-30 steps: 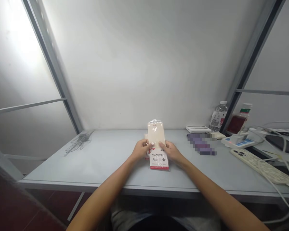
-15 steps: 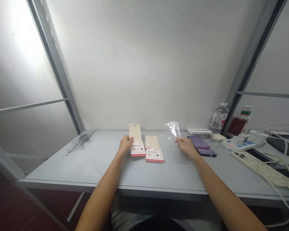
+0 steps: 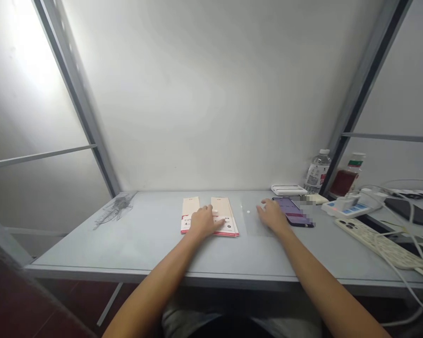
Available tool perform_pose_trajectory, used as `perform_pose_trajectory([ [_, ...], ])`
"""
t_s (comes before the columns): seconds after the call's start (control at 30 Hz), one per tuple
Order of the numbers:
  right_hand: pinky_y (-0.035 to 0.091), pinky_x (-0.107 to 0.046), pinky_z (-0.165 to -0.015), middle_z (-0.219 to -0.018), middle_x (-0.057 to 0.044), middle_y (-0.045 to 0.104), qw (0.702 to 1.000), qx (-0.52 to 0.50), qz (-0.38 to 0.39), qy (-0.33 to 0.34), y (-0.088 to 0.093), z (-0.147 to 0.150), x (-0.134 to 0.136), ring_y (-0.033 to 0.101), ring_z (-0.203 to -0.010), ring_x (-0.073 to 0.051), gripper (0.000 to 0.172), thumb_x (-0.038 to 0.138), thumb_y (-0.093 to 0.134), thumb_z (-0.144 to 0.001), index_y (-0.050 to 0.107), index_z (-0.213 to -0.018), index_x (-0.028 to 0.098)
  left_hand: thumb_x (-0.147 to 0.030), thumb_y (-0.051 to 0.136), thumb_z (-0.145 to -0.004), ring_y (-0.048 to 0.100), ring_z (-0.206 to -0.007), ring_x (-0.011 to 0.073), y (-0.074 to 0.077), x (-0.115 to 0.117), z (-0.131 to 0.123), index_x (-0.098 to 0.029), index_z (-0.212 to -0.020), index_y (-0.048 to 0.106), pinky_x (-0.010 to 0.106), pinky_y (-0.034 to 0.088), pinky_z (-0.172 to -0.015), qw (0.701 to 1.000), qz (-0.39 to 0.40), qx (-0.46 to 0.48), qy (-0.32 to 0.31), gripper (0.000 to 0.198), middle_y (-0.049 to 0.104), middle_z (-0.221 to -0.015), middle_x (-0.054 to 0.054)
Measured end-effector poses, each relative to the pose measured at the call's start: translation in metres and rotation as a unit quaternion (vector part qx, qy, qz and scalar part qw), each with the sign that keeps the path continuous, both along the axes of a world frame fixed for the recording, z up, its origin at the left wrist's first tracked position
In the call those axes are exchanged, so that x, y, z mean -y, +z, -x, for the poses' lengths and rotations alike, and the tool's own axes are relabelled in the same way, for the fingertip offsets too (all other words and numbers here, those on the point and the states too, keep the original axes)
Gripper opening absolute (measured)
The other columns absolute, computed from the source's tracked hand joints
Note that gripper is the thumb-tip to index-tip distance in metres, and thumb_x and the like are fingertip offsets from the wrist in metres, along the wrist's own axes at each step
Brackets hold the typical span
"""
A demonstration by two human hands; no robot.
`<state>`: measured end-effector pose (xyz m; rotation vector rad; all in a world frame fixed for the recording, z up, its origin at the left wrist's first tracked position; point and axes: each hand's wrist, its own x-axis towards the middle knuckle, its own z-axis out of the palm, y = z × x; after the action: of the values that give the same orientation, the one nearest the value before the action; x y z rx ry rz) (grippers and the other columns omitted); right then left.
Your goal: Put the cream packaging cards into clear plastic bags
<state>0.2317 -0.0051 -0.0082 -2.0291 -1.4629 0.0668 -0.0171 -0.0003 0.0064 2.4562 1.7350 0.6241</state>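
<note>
My left hand [image 3: 203, 221] lies spread over two cream cardboard packets with red and white lower ends. It covers part of the left packet [image 3: 190, 206] and part of the right packet [image 3: 222, 204], which seems to have another one beneath it. A small white round piece shows by my fingers on the right packet. My right hand [image 3: 272, 217], fingers apart and holding nothing, hovers at or touches the edge of a clear plastic sleeve [image 3: 255, 228] lying flat. The sleeve carries a small white dot.
Just right of my right hand lies a phone [image 3: 292, 211]. Behind it are a white box-like device [image 3: 289, 190] and a water bottle [image 3: 317, 173]. Farther right are a power strip [image 3: 348, 207], another phone [image 3: 377, 241], cables and a bottle of red liquid [image 3: 345, 180]. A dark drawing [image 3: 116, 209] marks the tabletop's left.
My left hand has put its packet down left of the other and moved right over both. My right hand has let go of the clear sleeve, which now lies flat.
</note>
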Motion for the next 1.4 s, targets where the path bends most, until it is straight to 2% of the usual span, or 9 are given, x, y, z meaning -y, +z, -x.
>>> perform_pose_trajectory([
  [0.1,0.043,-0.029,-0.065,-0.086,-0.009,0.063,0.984,-0.142,-0.086,0.069,0.009,0.008,0.004,0.059,-0.069,-0.018,0.035,0.042,0.042,-0.079,0.059,-0.091,0.015,-0.031,0.041,-0.081,0.057,-0.076,0.0227,-0.001,0.004,-0.008,-0.013,-0.086,0.056,0.031,0.04,-0.064,0.997,0.008,-0.076,-0.011,0.024,0.059,-0.083,0.011],
  [0.23,0.041,-0.026,-0.053,-0.059,-0.002,0.059,0.948,-0.234,-0.106,0.187,0.015,0.025,0.013,0.051,-0.046,-0.012,0.038,0.049,0.044,-0.077,0.061,-0.078,0.016,-0.014,0.035,-0.079,0.056,-0.067,0.0202,0.001,0.001,-0.003,-0.013,-0.07,0.057,0.029,0.038,-0.059,0.994,0.015,-0.109,-0.002,0.024,0.059,-0.075,0.011],
  [0.43,0.039,-0.025,-0.048,-0.059,-0.002,0.059,0.93,-0.268,-0.082,0.236,0.016,0.049,0.022,0.046,-0.042,-0.01,0.04,0.053,0.048,-0.075,0.062,-0.082,0.016,-0.021,0.031,-0.086,0.054,-0.065,0.0168,0.001,0.003,-0.003,-0.015,-0.076,0.058,0.028,0.037,-0.06,0.997,-0.062,-0.032,-0.036,0.029,0.059,-0.075,0.008],
  [0.57,0.038,-0.025,-0.044,-0.064,-0.005,0.062,0.87,-0.366,-0.013,0.33,0.015,0.062,0.025,0.05,-0.047,-0.012,0.037,0.049,0.053,-0.073,0.061,-0.081,0.013,-0.028,0.031,-0.088,0.054,-0.067,0.0142,-0.004,0.009,-0.01,-0.017,-0.086,0.057,0.026,0.039,-0.061,0.988,-0.109,0.019,-0.108,0.029,0.06,-0.081,0.006],
  [0.7,0.04,-0.026,-0.047,-0.069,-0.007,0.065,0.844,-0.402,0.028,0.354,0.011,0.069,0.029,0.057,-0.057,-0.017,0.025,0.036,0.056,-0.071,0.062,-0.079,0.013,-0.03,0.032,-0.089,0.056,-0.069,0.0127,-0.008,0.013,-0.013,-0.017,-0.102,0.054,0.024,0.042,-0.062,0.976,-0.14,0.067,-0.152,0.029,0.062,-0.088,0.006],
  [0.83,0.043,-0.028,-0.055,-0.072,-0.006,0.066,0.837,-0.396,0.029,0.376,0.012,0.07,0.032,0.059,-0.064,-0.019,0.019,0.025,0.052,-0.07,0.063,-0.08,0.013,-0.033,0.027,-0.09,0.056,-0.068,0.0132,-0.007,0.014,-0.014,-0.019,-0.113,0.049,0.024,0.041,-0.059,0.978,-0.155,0.016,-0.141,0.034,0.062,-0.088,0.006],
  [1.03,0.041,-0.027,-0.054,-0.066,-0.004,0.063,0.853,-0.336,0.039,0.398,0.01,0.067,0.033,0.055,-0.06,-0.017,0.014,0.019,0.047,-0.068,0.061,-0.069,0.014,-0.026,0.022,-0.09,0.053,-0.058,0.014,-0.003,0.015,-0.014,-0.017,-0.092,0.054,0.025,0.036,-0.054,0.973,-0.126,-0.093,-0.168,0.033,0.059,-0.072,0.005],
  [1.17,0.038,-0.024,-0.049,-0.06,-0.002,0.059,0.86,-0.302,0.039,0.41,0.007,0.063,0.032,0.051,-0.055,-0.014,0.014,0.018,0.045,-0.069,0.057,-0.065,0.015,-0.023,0.023,-0.089,0.054,-0.061,0.0152,-0.003,0.015,-0.014,-0.017,-0.092,0.052,0.027,0.037,-0.057,0.969,-0.117,-0.105,-0.193,0.03,0.06,-0.074,0.006],
  [1.4,0.04,-0.024,-0.052,-0.065,-0.002,0.061,0.851,-0.281,0.033,0.442,0.007,0.056,0.031,0.053,-0.058,-0.015,0.015,0.016,0.045,-0.067,0.058,-0.073,0.014,-0.024,0.026,-0.089,0.054,-0.058,0.0142,-0.003,0.015,-0.013,-0.017,-0.089,0.05,0.025,0.035,-0.054,0.959,-0.125,-0.127,-0.219,0.025,0.06,-0.073,0.004],
])
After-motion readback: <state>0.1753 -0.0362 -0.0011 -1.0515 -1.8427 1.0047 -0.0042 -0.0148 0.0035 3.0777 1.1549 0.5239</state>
